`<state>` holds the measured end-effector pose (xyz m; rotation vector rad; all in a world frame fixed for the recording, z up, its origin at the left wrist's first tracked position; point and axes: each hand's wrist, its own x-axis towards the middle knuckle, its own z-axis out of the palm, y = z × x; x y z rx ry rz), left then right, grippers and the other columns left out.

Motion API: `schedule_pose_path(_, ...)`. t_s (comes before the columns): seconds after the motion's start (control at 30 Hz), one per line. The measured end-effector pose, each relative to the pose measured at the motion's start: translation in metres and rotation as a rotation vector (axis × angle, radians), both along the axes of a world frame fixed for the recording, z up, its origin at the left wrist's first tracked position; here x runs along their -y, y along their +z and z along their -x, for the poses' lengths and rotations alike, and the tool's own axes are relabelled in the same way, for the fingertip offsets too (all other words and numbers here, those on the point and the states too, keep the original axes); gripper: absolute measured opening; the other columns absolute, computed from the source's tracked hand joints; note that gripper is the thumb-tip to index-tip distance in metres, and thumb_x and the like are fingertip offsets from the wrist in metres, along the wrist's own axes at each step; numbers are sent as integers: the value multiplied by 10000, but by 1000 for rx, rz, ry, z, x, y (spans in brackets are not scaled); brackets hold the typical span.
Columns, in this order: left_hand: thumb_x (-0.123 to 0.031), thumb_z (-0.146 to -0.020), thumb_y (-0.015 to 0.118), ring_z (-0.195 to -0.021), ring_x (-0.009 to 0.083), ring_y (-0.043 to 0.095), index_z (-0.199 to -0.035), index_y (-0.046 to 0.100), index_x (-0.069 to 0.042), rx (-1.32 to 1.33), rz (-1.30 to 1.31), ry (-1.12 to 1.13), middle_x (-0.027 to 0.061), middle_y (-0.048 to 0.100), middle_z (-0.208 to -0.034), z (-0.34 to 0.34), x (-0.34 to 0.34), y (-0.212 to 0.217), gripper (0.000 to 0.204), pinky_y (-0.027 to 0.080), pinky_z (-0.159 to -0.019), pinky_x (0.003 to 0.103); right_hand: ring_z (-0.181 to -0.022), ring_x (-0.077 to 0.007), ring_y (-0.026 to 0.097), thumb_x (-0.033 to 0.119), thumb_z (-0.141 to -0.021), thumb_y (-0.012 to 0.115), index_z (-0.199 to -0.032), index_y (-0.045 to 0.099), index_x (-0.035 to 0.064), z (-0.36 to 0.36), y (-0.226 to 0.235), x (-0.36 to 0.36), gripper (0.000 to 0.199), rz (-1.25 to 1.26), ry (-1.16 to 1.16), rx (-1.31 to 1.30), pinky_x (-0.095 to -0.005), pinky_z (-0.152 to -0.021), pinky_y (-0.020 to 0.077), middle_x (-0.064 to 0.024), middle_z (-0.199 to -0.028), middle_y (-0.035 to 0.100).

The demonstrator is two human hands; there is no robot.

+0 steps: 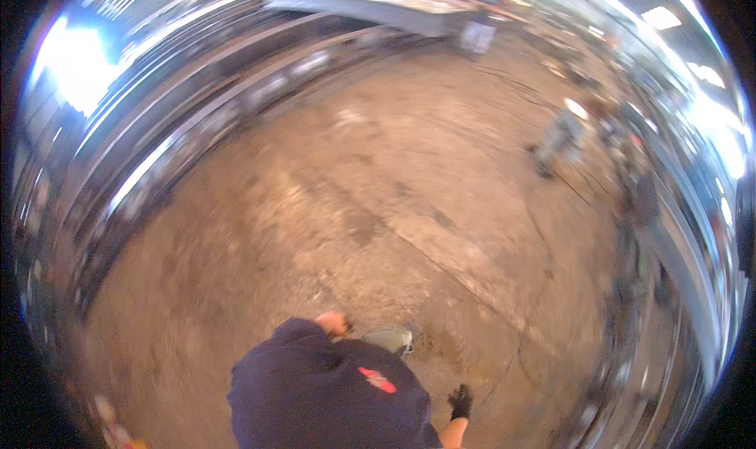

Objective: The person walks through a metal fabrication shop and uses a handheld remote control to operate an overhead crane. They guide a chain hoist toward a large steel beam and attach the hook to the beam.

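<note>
— Navy-shirted torso [331, 394] fills the foreground; your bare left hand [331, 322] touches a grey-green bundle [390, 339] just above the concrete floor [378, 181].

— Grip?

— Cannot tell. Gloved right hand [460, 401] hangs apart, fingers loose, empty. Bundle looks soft, light; take its edge.

Concrete floor [378, 197] fills the middle. Person's torso [331, 394] at bottom centre; left hand [331, 323] just ahead of it, touching a blurred object [390, 339] to its right. Right hand [460, 402] low, right of torso. Another person [557, 140] far right, near the machinery [654, 236] along the right edge. Racking [157, 158] on the left.
</note>
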<state>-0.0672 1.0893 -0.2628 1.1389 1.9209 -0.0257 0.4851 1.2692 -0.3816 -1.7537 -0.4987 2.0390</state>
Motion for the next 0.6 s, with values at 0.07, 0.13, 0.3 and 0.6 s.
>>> schedule_pose_path(0.07,-354,-687,682,-946,328,629,-1149,631,-218,120,182,117,110,671,-1025,-19,-111,91,484,508,-760,452,-1198,-323,466,400,-879,510,-1341,452,192,-51,-15,5,510,-50,236,117,-564,-826,458,-80,-1409,429)
schedule_pose_path(0.13,-390,-693,709,-941,324,631,-1149,626,-208,61,116,145,120,669,-1021,-11,-158,64,499,510,-751,452,-1223,-327,450,426,-837,567,-1335,460,174,-22,2,-39,568,79,376,183,-570,-891,426,-98,-1396,444)
schedule_pose_path(0.3,-486,-603,746,-860,314,649,-1041,620,-173,-25,-128,-32,108,680,-856,-7,-317,97,553,471,-731,476,-1242,-325,433,432,-810,589,-1342,451,167,17,56,-210,610,-25,494,376,-556,-929,393,-103,-1400,439)
schedule_pose_path(0.6,-518,-616,765,-988,285,621,-1071,617,-182,-90,-30,10,91,682,-948,-56,-493,65,584,368,-839,472,-1275,-320,403,442,-763,628,-1355,435,153,21,85,-449,687,-223,536,316,-532,-997,332,-111,-1406,430)
